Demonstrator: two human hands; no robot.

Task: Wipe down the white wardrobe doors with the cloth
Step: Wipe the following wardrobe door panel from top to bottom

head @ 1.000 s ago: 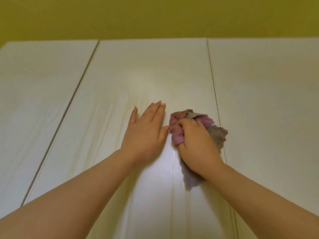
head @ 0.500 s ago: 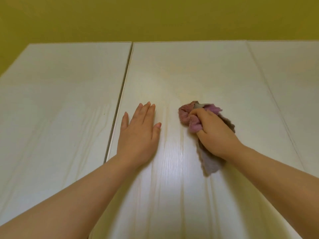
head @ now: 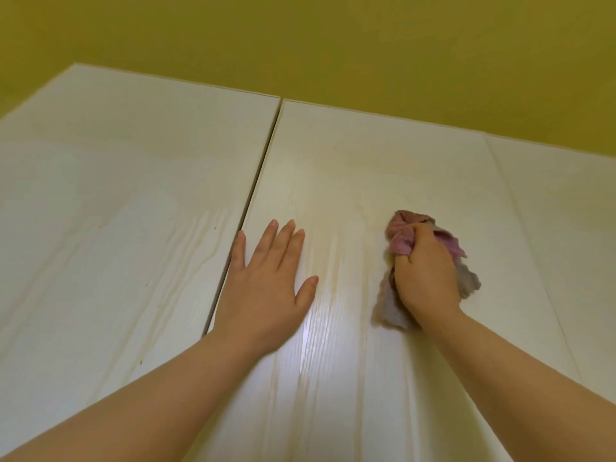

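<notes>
Surroundings: olive-yellow wall, plain and matt, above the top edge of the wardrobe. Three white doors side by side, seen at a steep angle: left door, middle door, right door. Dark narrow gap between left and middle doors, running from the top edge down to the left wrist. Thinner, paler seam between middle and right doors. Two bare forearms across the lower part of the middle door, hiding the panel beneath them.

Materials: flat off-white panels with faint wood-grain lines running lengthwise. Glossy streak of reflected light on the middle door between the wrists. A few tiny dark specks on the left door.

Task item: cloth, terry-like, crumpled into a bunch. Pink in the upper folds, grey in the lower and right-hand folds. Pressed against the middle door, right of its centre, near the seam but not over it. Grey tail protruding below the palm, beside the wrist.

Hands: left hand laid flat on the middle door, fingers straight and slightly spread, thumb out to the right, little finger just beside the gap, holding nothing. Right hand with fingers curled round the cloth, bunching it against the door. Hands well apart, bare panel between them.
</notes>
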